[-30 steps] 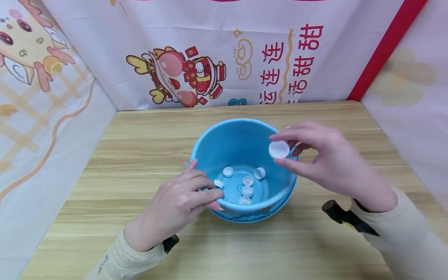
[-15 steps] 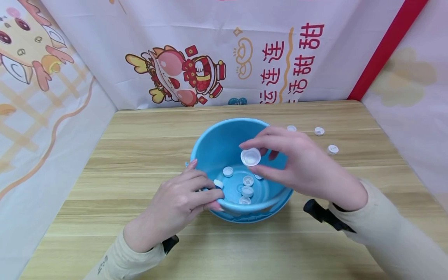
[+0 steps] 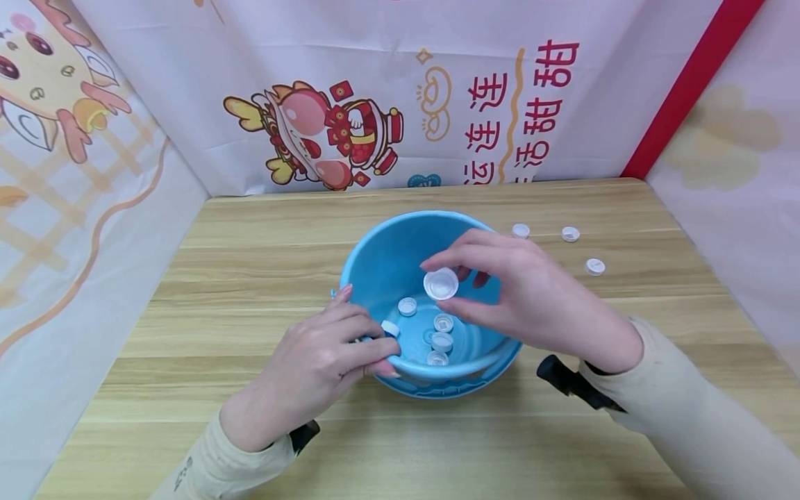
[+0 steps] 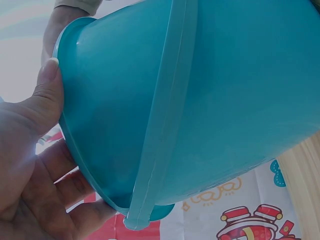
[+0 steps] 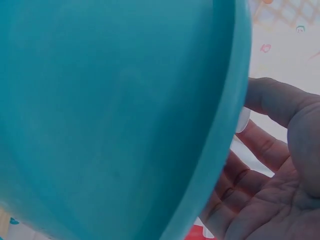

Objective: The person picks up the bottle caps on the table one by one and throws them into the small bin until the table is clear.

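A blue plastic bucket (image 3: 431, 221) stands on the table, its handle (image 4: 167, 100) hanging down the outer wall in the left wrist view. My left hand (image 3: 328, 347) grips the bucket's near-left rim, fingers over the edge and thumb outside. Above the bucket's opening, my right hand (image 3: 521, 288) pinches a white bottle cap (image 3: 441, 284) between thumb and index finger, hollow side showing. In the right wrist view the bucket wall hides most of this cap (image 5: 243, 120). Several white caps (image 3: 442, 342) lie on the bucket floor, one partly hidden beside my left fingers.
Three more white caps lie on the wooden table (image 3: 250, 278) at the back right: one (image 3: 521, 230) near the bucket, another (image 3: 570, 234) farther right, and a third (image 3: 595, 267) closer in. Printed cloth (image 3: 375, 42) walls the table at the back and sides.
My right hand has carried its cap leftward from the bucket's right rim to over the opening, uncovering the caps on the table at right. The left hand has stayed on the rim.
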`<state>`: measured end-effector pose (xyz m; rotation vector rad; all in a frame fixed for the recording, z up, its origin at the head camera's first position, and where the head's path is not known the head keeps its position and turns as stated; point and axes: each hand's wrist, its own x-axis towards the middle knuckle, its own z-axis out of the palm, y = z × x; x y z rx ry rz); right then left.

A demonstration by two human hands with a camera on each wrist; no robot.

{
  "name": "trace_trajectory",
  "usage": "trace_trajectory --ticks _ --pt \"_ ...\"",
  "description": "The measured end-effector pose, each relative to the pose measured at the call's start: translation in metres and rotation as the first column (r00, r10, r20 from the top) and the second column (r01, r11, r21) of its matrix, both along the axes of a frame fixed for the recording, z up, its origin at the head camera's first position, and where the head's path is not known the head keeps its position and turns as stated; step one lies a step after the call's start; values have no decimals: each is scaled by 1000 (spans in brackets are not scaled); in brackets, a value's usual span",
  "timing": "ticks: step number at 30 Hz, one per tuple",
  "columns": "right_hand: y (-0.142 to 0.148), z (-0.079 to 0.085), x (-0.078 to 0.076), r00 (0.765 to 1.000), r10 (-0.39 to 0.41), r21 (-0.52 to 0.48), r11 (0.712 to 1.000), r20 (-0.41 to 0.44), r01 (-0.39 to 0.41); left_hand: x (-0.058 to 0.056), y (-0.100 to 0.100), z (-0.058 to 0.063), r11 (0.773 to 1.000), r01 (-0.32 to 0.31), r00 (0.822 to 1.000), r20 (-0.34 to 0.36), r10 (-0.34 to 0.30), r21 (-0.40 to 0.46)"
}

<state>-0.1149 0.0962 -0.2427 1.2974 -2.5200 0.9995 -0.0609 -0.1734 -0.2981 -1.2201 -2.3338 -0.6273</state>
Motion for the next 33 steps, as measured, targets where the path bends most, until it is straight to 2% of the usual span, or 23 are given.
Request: trace_trajectory --ticks 7,13,18,25,29,33 --pt "0 -1 0 999 5 60 998 46 -8 0 0 0 1000 -2 1000 16 2 -6" --pt "2 0 -1 999 12 65 998 37 -15 0 0 0 1000 -5 1000 25 5 -11" --pt "7 3 -2 1000 -1 46 999 -4 1 1 0 0 1000 -10 999 31 10 -7" --pt "23 10 -5 996 -39 -34 999 -84 36 1 0 0 1000 -14 999 31 14 -4" --pt "36 15 -8 987 -85 -52 996 -137 78 1 0 -1 1000 -13 1000 21 13 1" --pt "51 18 -12 976 -155 -58 987 -152 148 1 1 -1 1000 -7 1000 1 7 12"
